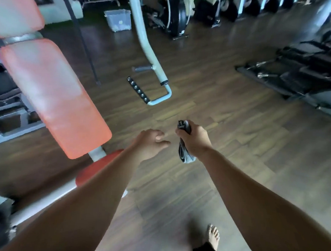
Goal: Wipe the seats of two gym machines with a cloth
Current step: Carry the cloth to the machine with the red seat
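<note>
My right hand (195, 139) is closed around a rolled dark grey cloth (184, 153), whose ends stick out above and below the fist. My left hand (151, 142) is held out just left of it, fingers loosely apart and holding nothing. To the left stands a gym machine with an orange back pad (51, 92) and an orange-red seat (99, 166), the seat partly hidden under my left forearm. Both hands are over the wooden floor, to the right of the seat.
A pale metal lever arm with a handle (154, 74) hangs in front of the machine. A clear plastic box (118, 19) and exercise bikes (176, 14) stand at the back. Dark treadmills (307, 71) fill the right side. My bare foot (213, 237) is on the wooden floor.
</note>
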Demonstrator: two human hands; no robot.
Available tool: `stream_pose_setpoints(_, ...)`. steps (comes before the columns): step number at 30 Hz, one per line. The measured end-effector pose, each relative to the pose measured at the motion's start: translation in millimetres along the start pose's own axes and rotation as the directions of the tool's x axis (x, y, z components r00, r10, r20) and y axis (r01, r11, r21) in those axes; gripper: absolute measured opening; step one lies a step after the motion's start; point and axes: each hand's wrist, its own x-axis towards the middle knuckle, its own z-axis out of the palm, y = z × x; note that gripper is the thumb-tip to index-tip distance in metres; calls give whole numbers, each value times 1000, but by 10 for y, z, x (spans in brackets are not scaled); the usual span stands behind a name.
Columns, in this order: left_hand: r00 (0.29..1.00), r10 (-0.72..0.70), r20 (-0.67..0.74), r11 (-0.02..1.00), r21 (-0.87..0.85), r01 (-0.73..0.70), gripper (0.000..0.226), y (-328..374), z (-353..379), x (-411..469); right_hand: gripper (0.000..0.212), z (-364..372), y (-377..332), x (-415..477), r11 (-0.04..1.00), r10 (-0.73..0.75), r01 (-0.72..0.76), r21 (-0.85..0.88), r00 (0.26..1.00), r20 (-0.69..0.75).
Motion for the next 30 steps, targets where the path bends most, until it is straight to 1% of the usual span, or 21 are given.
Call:
stream_pose_setpoints(4,986,150,74,976,151,-160,62,732,384,858,11,-763,443,596,1000,21,-22,-6,996,-89)
stream_pose_setpoints(6,979,179,101,959,206,-197,60,1074,530,1330,12,-1165,631,994,999,31,-34,-28,995,-98)
stream_pose_setpoints(10,983,157,91,943,281,-177,59,1673,627,2242,16,-1872,887,1866,997,48,-55,-63,994,-101)
stream_pose_setpoints(13,985,152,85,925,339,-172,56,1986,600,2847,18,-2206,993,2503,994,53,-61,-90,995,-86)
stream_pose_setpoints(19,991,110,72,891,435,-131,54,2126,447,4202,18,-2402,1084,3916,992,31,-35,-119,999,-36)
stream_pose_setpoints(22,994,100,45,900,421,-109,53,2074,281,4919,18,-2339,1051,4708,993,8,-9,-119,1000,-7)
stream_pose_setpoints(24,996,80,40,912,400,-89,52,2027,129,5406,19,-2285,1006,5249,993,17,-17,-115,1000,-4)
stream_pose_setpoints(28,999,21,36,927,374,-33,51,1909,-225,6372,9,-2193,843,6321,994,19,-17,-104,1000,15)
stream_pose_setpoints(30,999,0,34,932,361,-13,51,1853,-398,6837,11,-2142,752,6860,995,14,-11,-99,1000,27)
